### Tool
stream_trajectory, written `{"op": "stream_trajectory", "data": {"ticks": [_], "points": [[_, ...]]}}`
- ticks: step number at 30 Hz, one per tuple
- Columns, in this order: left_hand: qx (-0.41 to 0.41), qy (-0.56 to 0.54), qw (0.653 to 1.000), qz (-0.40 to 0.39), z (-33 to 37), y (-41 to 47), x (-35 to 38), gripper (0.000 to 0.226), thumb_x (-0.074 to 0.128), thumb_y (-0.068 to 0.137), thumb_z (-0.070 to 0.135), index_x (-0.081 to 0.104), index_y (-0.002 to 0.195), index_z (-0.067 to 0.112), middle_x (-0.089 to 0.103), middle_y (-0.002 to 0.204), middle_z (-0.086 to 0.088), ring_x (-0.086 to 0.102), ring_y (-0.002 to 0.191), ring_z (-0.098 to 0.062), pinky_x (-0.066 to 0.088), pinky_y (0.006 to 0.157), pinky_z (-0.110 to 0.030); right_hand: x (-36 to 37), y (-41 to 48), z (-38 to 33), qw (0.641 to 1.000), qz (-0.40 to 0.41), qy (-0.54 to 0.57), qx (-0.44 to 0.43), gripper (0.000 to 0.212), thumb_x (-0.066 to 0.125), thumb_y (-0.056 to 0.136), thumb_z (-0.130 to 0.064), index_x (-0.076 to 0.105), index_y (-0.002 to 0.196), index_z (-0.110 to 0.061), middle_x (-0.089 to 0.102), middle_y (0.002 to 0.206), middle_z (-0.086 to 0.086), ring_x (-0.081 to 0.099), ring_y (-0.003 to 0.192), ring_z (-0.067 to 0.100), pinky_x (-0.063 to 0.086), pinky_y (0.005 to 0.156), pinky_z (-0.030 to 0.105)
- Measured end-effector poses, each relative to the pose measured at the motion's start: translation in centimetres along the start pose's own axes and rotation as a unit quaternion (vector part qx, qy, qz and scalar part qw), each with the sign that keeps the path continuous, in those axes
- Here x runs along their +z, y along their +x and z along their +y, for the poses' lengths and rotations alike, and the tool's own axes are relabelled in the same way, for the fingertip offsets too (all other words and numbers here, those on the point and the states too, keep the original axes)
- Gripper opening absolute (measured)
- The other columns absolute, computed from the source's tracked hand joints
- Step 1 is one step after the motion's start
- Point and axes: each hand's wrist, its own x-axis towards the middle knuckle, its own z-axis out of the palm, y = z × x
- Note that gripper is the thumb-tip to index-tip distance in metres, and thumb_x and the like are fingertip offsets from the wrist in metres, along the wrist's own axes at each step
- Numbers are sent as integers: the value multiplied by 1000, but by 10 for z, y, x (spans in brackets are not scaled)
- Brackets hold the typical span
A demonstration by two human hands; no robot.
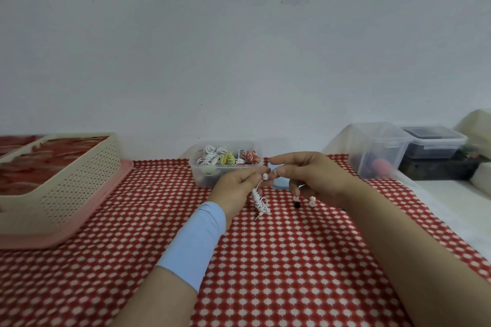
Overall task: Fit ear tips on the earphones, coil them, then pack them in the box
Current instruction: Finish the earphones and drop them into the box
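Left fingers [252, 176]: pinching together on the earphones [258, 198], just below the bud [265, 176].
Right fingers [279, 160]: index stretching out above the bud, thumb sitting just beside it; I cannot tell whether they are gripping anything.
Earphones: hanging from the left fingertips, white cable bunching down toward the cloth [265, 260].
Ear tips [296, 198]: lying on the cloth under the right fingers, pale ones and a black one.
Box [204, 180]: standing just beyond the left fingers, holding coiled earphones.
Blue item [280, 184]: showing behind both sets of fingertips, mostly hidden.
Basket [79, 186]: sitting well left of the left fingers.
Tubs [377, 151]: standing well right of the right fingers.
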Motion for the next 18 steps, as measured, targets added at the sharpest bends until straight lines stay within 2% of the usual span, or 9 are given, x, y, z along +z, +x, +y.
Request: {"op": "stream_trajectory", "data": {"ticks": [3, 6, 8, 11, 16, 18], "points": [[6, -22, 1000, 21, -1, 1, 0, 21, 63, 94, 19, 71, 112, 26, 74, 108, 8, 65, 108, -5, 45, 104, -29, 2, -1, 2, 999, 24, 14, -23, 13, 72, 91, -12, 80, 101, -13, 77, 100, 14, 53, 50, 15, 35, 42, 20], [13, -36, 999, 34, -1, 2, 2, 28, 65, 93, 22, 70, 120, 21, 72, 115, 6, 64, 105, -8, 47, 102, -30, 4, -2, 6, 999, 23, 28, -38, 10, 71, 92, -14, 81, 95, -13, 76, 94, 13, 52, 53, 16, 33, 42, 20], [17, -52, 998, 35, -2, 2, 5, 23, 64, 94, 22, 72, 115, 22, 73, 110, 7, 65, 102, -7, 48, 101, -30, 5, -3, 7, 999, 13, 30, -38, 11, 71, 91, -14, 82, 96, -13, 72, 88, 13, 52, 52, 16, 31, 43, 21], [12, -91, 996, 20, -3, 0, 7, 19, 64, 93, 23, 73, 110, 22, 75, 105, 5, 67, 105, -8, 46, 105, -36, 6, -5, 8, 999, 3, 31, -38, 15, 69, 92, -14, 81, 101, -12, 75, 89, 10, 52, 51, 15, 31, 43, 21], [12, -96, 995, 5, -7, -1, 6, 15, 64, 93, 24, 75, 103, 23, 76, 99, 1, 68, 105, -12, 43, 108, -41, 7, -5, 8, 999, -8, 35, -36, 16, 67, 94, -14, 82, 100, -15, 76, 87, 10, 53, 53, 14, 32, 43, 21], [10, -92, 996, -2, -8, -1, 6, 14, 64, 93, 25, 74, 102, 23, 77, 99, 2, 68, 105, -12, 43, 109, -41, 6, -5, 8, 999, -15, 36, -28, 16, 67, 93, -15, 81, 102, -14, 76, 92, 11, 54, 54, 14, 33, 42, 20]]}}
